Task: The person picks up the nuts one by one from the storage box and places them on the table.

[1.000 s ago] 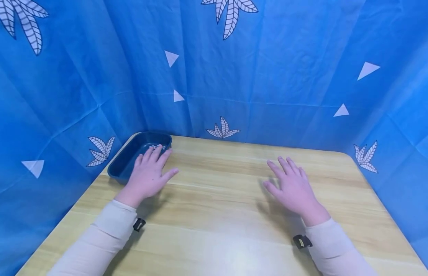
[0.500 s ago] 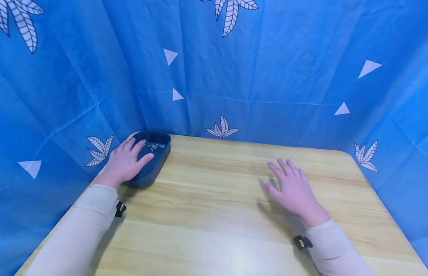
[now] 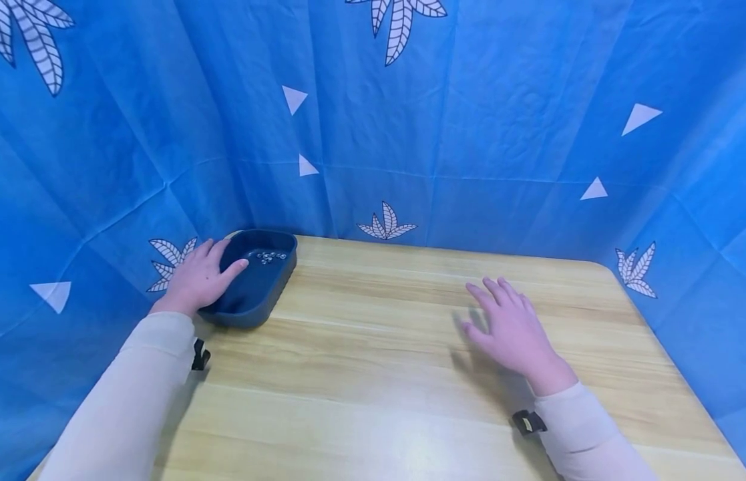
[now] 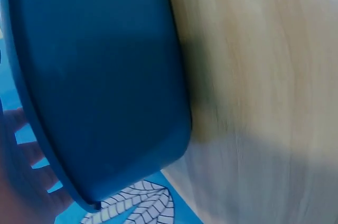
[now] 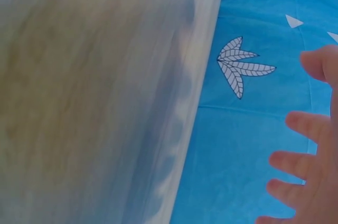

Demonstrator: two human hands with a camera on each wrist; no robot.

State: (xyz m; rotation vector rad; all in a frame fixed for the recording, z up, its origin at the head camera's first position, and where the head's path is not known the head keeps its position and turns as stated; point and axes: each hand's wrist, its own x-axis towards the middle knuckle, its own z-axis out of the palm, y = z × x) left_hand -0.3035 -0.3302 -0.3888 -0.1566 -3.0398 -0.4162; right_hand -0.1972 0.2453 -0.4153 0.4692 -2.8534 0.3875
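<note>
The left hand (image 3: 198, 277) is over the left rim of the tray (image 3: 273, 298), which holds shiny bits (image 3: 269, 256); the right hand (image 3: 517, 334) hovers above the surface (image 3: 373, 347), well apart.

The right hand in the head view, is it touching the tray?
No, the right hand hovers over the table, a wide stretch of which separates it from the tray.

Between left hand (image 3: 194, 277) and right hand (image 3: 517, 331), worktop (image 3: 360, 347) offered wide passage; tray (image 3: 278, 287) obstructed far left corner; curtain (image 3: 499, 120) blocked rear.
</note>
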